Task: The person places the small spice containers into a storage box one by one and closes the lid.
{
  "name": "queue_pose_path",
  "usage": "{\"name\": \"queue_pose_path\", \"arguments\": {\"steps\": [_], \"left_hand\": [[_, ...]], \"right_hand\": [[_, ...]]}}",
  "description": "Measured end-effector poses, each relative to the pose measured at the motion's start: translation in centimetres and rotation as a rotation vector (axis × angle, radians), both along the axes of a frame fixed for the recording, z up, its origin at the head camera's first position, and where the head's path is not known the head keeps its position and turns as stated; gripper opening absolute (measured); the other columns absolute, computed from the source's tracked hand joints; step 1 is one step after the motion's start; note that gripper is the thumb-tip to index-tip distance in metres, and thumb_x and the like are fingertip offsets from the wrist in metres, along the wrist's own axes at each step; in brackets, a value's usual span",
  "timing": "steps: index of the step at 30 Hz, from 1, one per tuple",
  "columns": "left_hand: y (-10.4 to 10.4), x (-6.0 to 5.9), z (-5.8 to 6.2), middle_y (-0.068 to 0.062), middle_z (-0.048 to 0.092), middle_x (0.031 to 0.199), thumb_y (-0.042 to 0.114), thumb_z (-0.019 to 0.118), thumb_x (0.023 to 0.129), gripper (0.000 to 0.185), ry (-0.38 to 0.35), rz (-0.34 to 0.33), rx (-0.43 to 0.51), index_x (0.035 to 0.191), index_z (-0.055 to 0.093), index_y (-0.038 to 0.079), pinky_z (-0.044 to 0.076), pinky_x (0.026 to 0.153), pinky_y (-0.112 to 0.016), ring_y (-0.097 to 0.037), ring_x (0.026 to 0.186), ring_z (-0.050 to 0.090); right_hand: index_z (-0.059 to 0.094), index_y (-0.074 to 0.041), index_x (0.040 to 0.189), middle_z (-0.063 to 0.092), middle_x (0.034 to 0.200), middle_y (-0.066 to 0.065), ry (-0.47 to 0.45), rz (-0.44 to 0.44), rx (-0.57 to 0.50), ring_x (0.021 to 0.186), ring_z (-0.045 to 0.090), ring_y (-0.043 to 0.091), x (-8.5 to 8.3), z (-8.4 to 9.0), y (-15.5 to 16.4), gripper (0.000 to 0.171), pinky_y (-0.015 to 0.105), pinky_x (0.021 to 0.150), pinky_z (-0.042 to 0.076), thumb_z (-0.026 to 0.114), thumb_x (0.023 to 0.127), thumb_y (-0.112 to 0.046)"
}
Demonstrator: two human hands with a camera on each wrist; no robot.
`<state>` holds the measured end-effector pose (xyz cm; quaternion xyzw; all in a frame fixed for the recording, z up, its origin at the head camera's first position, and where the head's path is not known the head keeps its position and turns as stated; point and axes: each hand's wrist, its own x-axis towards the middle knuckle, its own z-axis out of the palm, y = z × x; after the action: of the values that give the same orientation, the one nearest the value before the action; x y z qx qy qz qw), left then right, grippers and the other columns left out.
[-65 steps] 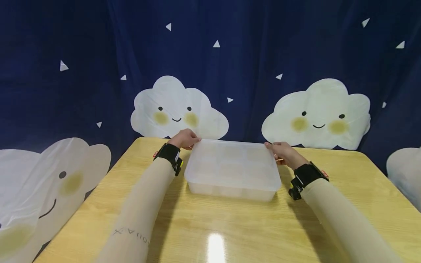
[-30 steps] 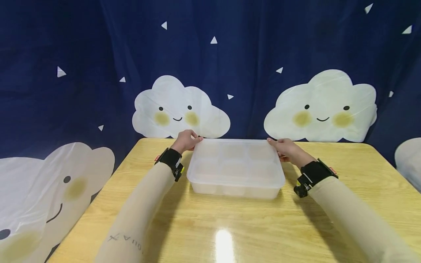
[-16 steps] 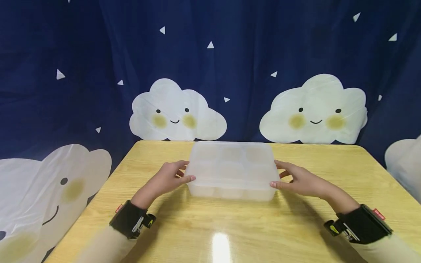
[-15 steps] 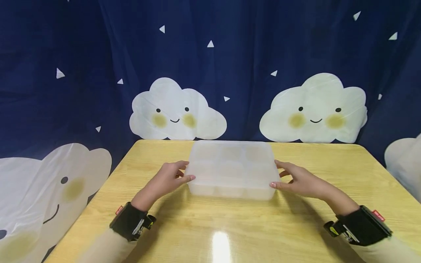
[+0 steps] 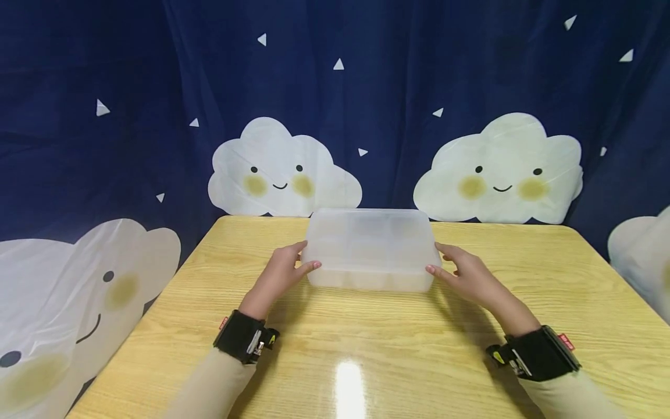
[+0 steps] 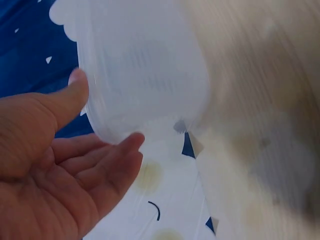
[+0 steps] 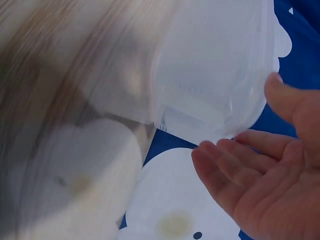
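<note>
A frosted clear plastic box [image 5: 369,247] with a lid sits at the far middle of the yellow wooden table [image 5: 366,355]. My left hand [image 5: 285,270] holds its near left corner, thumb on the rim and fingers under the edge. My right hand [image 5: 460,273] holds the near right corner the same way. In the left wrist view the box [image 6: 145,65] lies between my left hand's [image 6: 65,165] thumb and fingertips. The right wrist view shows the box [image 7: 210,65] just above the right hand [image 7: 265,185]. Both wrist views are blurred. The compartments inside show only faintly.
A dark blue curtain with white cloud faces [image 5: 282,171] hangs right behind the table's far edge. More cloud shapes [image 5: 78,279] stand off the table's left and right sides. A light glare [image 5: 348,378] lies on the near tabletop.
Both hands came back from the box's far corners to its near corners. Since half a second ago they have moved forward, and the box now sits farther away, its far edge past the table's back edge.
</note>
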<state>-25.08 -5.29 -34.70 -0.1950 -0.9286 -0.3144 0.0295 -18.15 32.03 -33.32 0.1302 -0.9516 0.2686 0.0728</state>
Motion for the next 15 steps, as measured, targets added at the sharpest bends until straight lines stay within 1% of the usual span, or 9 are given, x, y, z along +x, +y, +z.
{"name": "queue_pose_path", "arguments": {"steps": [3, 4, 7, 11, 12, 14, 15], "left_hand": [[0.8, -0.3, -0.5, -0.029, 0.064, 0.127, 0.027, 0.071, 0.097, 0.067, -0.001, 0.032, 0.005, 0.144, 0.046, -0.012, 0.052, 0.096, -0.047, -0.037, 0.112, 0.066], [1.0, -0.3, -0.6, -0.029, 0.064, 0.128, 0.027, 0.07, 0.097, 0.066, -0.002, 0.043, 0.003, 0.145, 0.045, -0.012, 0.051, 0.098, -0.047, -0.037, 0.115, 0.065], [1.4, -0.3, -0.6, -0.029, 0.059, 0.137, 0.027, 0.069, 0.098, 0.066, 0.002, 0.07, -0.003, 0.146, 0.045, -0.011, 0.047, 0.105, -0.049, -0.039, 0.126, 0.058], [1.8, -0.4, -0.2, -0.028, 0.05, 0.146, 0.028, 0.066, 0.101, 0.065, 0.004, 0.077, -0.029, 0.147, 0.043, -0.011, 0.041, 0.111, -0.05, -0.04, 0.136, 0.049], [1.9, -0.4, -0.1, -0.029, 0.049, 0.147, 0.028, 0.064, 0.102, 0.064, 0.012, 0.072, -0.05, 0.147, 0.042, -0.011, 0.04, 0.111, -0.05, -0.041, 0.137, 0.048], [2.2, 0.0, 0.1, -0.03, 0.047, 0.148, 0.027, 0.059, 0.104, 0.06, 0.053, 0.071, -0.115, 0.148, 0.042, -0.01, 0.042, 0.109, -0.052, -0.042, 0.138, 0.047], [2.4, 0.3, 0.2, -0.031, 0.046, 0.148, 0.027, 0.058, 0.105, 0.058, 0.093, 0.072, -0.152, 0.147, 0.043, -0.01, 0.043, 0.108, -0.054, -0.043, 0.137, 0.047]], "right_hand": [[0.042, 0.014, 0.146, 0.048, 0.143, 0.037, 0.032, -0.024, 0.006, 0.122, 0.054, 0.055, -0.3, -0.6, -0.1, 0.062, 0.061, 0.089, 0.052, 0.064, 0.102, -0.024], [0.042, 0.014, 0.146, 0.047, 0.144, 0.037, 0.033, -0.031, 0.002, 0.123, 0.053, 0.055, -0.4, -0.7, -0.1, 0.061, 0.062, 0.09, 0.052, 0.063, 0.102, -0.024], [0.041, 0.013, 0.147, 0.045, 0.145, 0.037, 0.041, -0.045, -0.014, 0.128, 0.049, 0.056, -0.7, -1.0, -0.1, 0.061, 0.064, 0.096, 0.047, 0.062, 0.103, -0.024], [0.041, 0.014, 0.146, 0.044, 0.145, 0.038, 0.067, -0.054, -0.008, 0.135, 0.041, 0.055, -0.9, -0.8, -0.3, 0.059, 0.065, 0.107, 0.036, 0.06, 0.104, -0.022], [0.04, 0.015, 0.146, 0.044, 0.145, 0.038, 0.072, -0.059, 0.004, 0.135, 0.04, 0.055, -0.8, -0.7, -0.4, 0.058, 0.066, 0.108, 0.034, 0.059, 0.105, -0.022], [0.039, 0.016, 0.146, 0.041, 0.146, 0.04, 0.089, -0.077, 0.044, 0.134, 0.039, 0.057, -0.5, -0.5, -0.9, 0.059, 0.067, 0.108, 0.033, 0.057, 0.105, -0.023], [0.04, 0.016, 0.146, 0.04, 0.146, 0.04, 0.107, -0.087, 0.069, 0.134, 0.039, 0.057, -0.4, -0.5, -1.2, 0.058, 0.069, 0.106, 0.034, 0.057, 0.105, -0.023]]}}
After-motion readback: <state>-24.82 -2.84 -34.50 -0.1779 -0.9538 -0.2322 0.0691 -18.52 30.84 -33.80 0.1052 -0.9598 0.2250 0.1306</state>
